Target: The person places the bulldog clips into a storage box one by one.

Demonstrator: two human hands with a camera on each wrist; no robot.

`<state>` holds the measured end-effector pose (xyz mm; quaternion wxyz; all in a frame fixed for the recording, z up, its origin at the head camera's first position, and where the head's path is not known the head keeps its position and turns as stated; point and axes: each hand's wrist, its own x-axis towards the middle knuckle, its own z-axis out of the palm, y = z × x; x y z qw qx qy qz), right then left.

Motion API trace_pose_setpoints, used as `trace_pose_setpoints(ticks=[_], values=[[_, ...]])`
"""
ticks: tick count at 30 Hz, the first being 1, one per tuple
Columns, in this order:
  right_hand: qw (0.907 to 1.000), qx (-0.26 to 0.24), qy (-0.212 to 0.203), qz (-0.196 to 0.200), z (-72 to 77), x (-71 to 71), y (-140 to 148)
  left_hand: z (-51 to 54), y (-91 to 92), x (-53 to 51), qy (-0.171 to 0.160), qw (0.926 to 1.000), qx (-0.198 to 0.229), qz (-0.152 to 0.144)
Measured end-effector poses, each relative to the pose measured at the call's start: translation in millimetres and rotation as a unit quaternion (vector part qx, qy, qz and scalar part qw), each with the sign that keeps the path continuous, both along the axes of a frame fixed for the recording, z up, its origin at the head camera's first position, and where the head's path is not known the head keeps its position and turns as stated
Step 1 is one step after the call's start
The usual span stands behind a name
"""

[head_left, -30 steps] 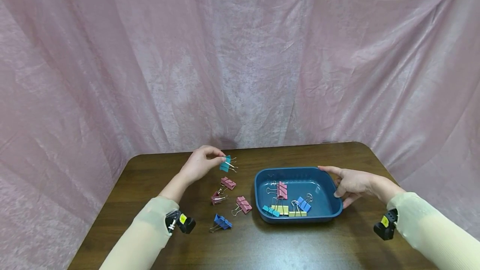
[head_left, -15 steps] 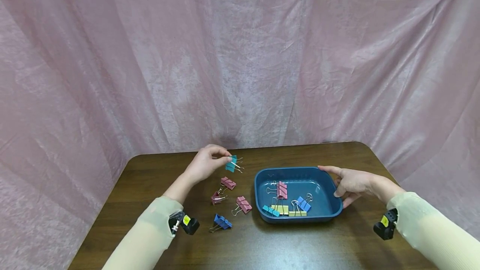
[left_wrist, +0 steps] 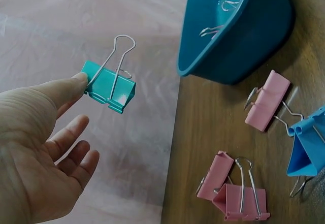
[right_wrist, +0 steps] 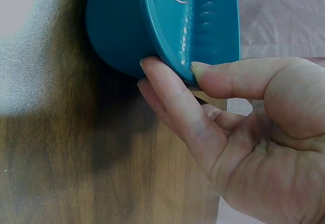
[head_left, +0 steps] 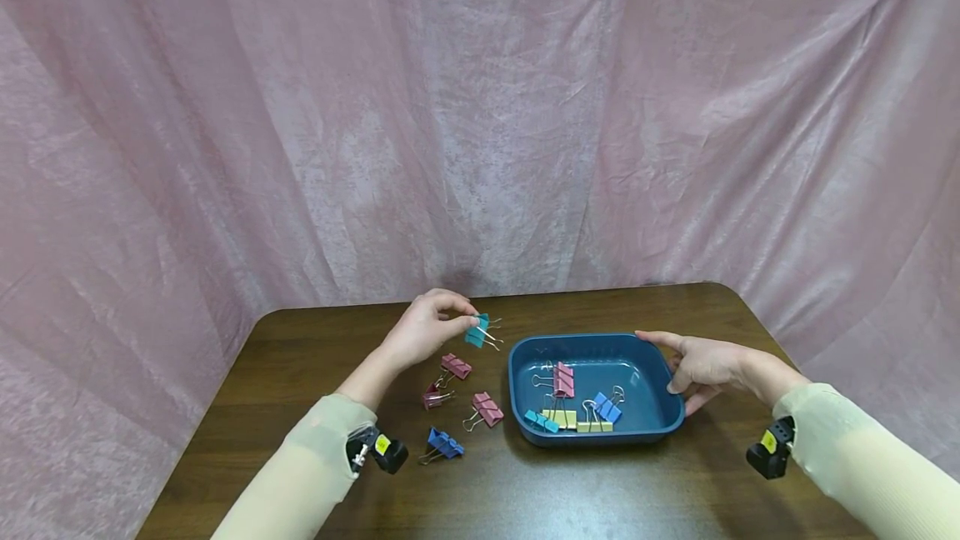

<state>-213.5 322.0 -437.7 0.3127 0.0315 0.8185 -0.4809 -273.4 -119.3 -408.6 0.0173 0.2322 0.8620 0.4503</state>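
Head view. One blue rectangular tray with rounded corners (head_left: 643, 413), on a dark brown wood-grained counter (head_left: 300, 377). Left hand (head_left: 429, 330): beyond the tray's far left corner, well apart from the other hand, pinching one teal binder clip with silver wire handles (head_left: 477, 331), outside the tray and near that corner. Right hand (head_left: 708, 368): at the tray's right end, gripping its wall. Inside the tray, toward its left and near side: one pink ridged binder clip (head_left: 564, 380), one light blue binder clip (head_left: 607, 408), one yellow binder clip (head_left: 560, 419), a second yellow binder clip (head_left: 595, 427), one small teal clip (head_left: 542, 421). Left of the tray, on the counter: three loose pink binder clips (head_left: 487, 409), two of them close together; one deep blue binder clip (head_left: 446, 443), level with the tray's near edge. Behind the tray: a pale pink, folded fabric curtain (head_left: 480, 123).

Left wrist view. Teal binder clip tilted, handles raised, its body pinched at the thumb tip; lower fingers loosely bent, free of it. The tray stands apart from it.

Right wrist view. Thumb inside the tray's wall, fingers against the outside.
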Motion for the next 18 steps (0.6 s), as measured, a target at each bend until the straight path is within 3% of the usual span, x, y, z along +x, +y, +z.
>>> trace_pose_setpoints(ticks=[18], values=[[1.0,-0.006,-0.004,0.001,1.1,-1.0,0.3,-0.1,13.6,3.2,0.003,0.9998,0.001,-0.017]])
